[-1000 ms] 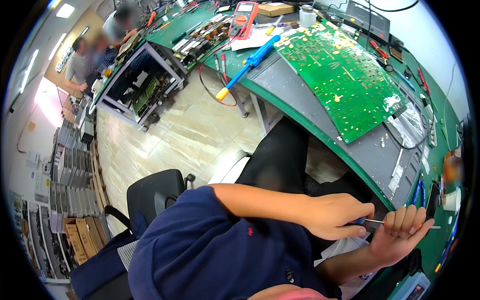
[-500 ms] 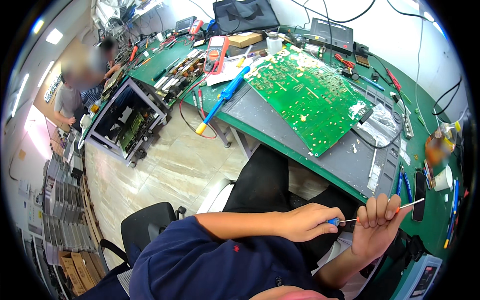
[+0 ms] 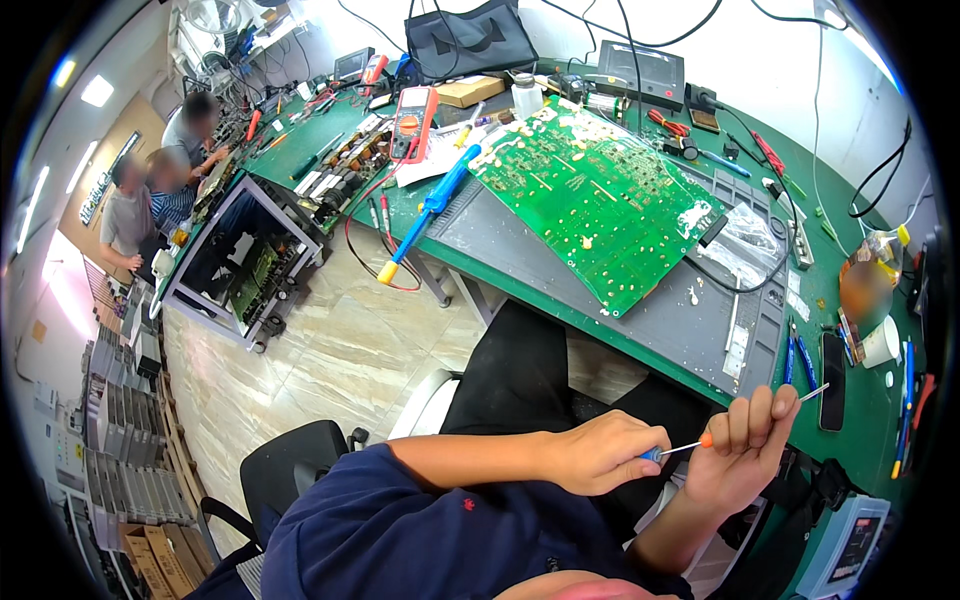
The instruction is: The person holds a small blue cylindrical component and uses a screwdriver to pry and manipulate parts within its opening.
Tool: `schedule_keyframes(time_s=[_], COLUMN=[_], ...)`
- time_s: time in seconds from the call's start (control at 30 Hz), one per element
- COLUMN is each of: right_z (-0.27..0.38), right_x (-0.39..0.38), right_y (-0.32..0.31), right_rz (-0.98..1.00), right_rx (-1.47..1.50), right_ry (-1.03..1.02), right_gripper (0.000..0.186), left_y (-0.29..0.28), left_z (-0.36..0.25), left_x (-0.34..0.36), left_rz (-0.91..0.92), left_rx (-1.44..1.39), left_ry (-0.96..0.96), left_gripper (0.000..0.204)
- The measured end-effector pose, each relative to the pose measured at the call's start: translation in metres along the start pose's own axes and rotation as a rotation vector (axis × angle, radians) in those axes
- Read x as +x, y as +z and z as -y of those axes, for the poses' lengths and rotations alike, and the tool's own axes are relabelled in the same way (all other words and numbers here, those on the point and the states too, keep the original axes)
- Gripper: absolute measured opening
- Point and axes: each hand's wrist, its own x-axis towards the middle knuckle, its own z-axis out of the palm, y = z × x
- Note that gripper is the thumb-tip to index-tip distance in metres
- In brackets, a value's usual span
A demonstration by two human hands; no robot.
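In front of my torso my left hand (image 3: 603, 453) is closed round a blue-ended tool (image 3: 652, 455), most of it hidden in the fist. A thin metal shaft (image 3: 682, 447) runs from it toward my right hand (image 3: 740, 445). There, curled fingers grip a slim piece with an orange end (image 3: 706, 440). On the far side of those fingers a thin pale rod (image 3: 815, 392) sticks out, roughly in line with the shaft. My fingers hide whether shaft and rod are one piece. Both hands are off the table, near its front edge.
A large green circuit board (image 3: 600, 210) lies on a grey mat (image 3: 490, 225). To its left are a blue-and-yellow desoldering pump (image 3: 430, 215) and a red multimeter (image 3: 412, 122). A phone (image 3: 832, 380), blue tweezers (image 3: 800, 360) and a white cup (image 3: 880, 342) lie right. People (image 3: 165, 185) stand far left.
The whole view has shifted slightly. More of the orange end shows on the left side of my right hand, and less of the rod sticks out beyond its fingers.
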Motion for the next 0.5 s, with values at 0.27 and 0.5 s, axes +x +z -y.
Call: schedule_keyframes(time_s=[0.27,0.5], right_z=[-0.005,-0.011], right_x=[-0.001,-0.002], right_y=[-0.003,0.003], right_rz=[-0.007,-0.048], right_rx=[-0.034,-0.182], right_ry=[-0.117,-0.186], right_gripper=[0.025,0.025], left_y=[0.004,0.006], left_z=[-0.007,-0.005], left_x=[0.003,-0.001], left_rz=[-0.004,0.007], left_rx=[-0.053,-0.116], left_ry=[-0.046,-0.134], left_gripper=[0.017,0.017])
